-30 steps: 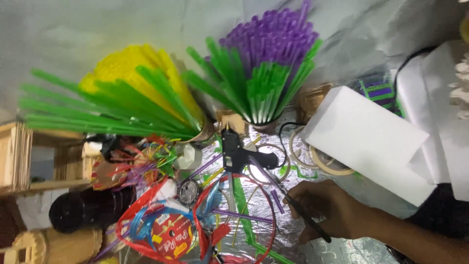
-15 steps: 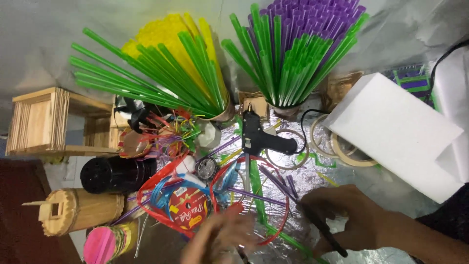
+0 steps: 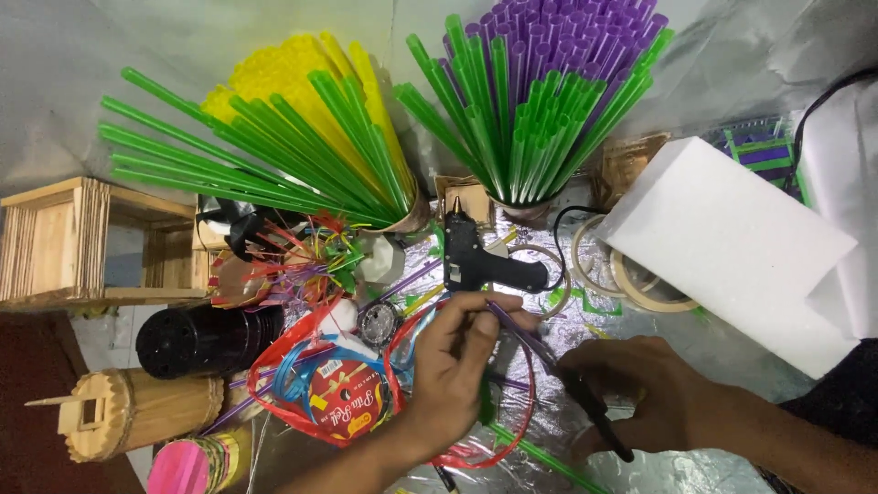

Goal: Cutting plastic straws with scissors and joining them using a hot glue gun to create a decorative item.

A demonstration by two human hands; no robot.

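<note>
Purple straw and black scissors over foil

Purple straw (image 3: pixel 517 327): thin, straight, lying diagonal from upper left to lower right above the foil-covered tabletop (image 3: pixel 713 348). Upper end pinched at left hand (image 3: pixel 453 366) fingertips, lower end meets the scissors. Black scissors (image 3: pixel 594 416): slim, dark, angled down-right, in the grip of right hand (image 3: pixel 640 393), blade tips at the straw.

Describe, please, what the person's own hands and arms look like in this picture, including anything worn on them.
Both hands are bare: no gloves, rings or watch show on the left hand or the right hand. The left forearm is uncovered as far as the frame's bottom edge. The right forearm is bare too, with a dark sleeve starting further up, near the right edge.
</note>
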